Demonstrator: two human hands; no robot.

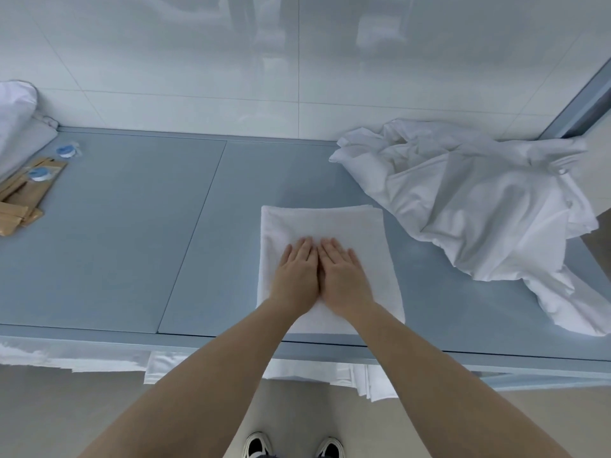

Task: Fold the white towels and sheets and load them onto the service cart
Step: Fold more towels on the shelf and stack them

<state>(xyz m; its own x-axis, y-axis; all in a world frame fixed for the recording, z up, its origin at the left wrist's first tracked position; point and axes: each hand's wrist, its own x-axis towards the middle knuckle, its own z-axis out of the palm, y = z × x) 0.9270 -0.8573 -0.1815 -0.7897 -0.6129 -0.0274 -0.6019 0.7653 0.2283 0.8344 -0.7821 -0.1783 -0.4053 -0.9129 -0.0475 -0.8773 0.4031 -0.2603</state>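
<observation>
Pressing my left hand (295, 279) and right hand (345, 280), fingers flat and holding nothing, on the folded towel (347, 226) at the worktop's (132, 226) near edge, I should smooth outward evenly.

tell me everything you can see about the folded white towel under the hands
The folded towel is white and looks like soft terry cloth, folded into a neat rectangle with layered edges showing along its far side. It lies flat on the blue-grey surface, its near edge close to the front rim. The left hand and right hand press flat on it side by side, fingers straight. It lies apart from the crumpled sheet to its right.
</observation>
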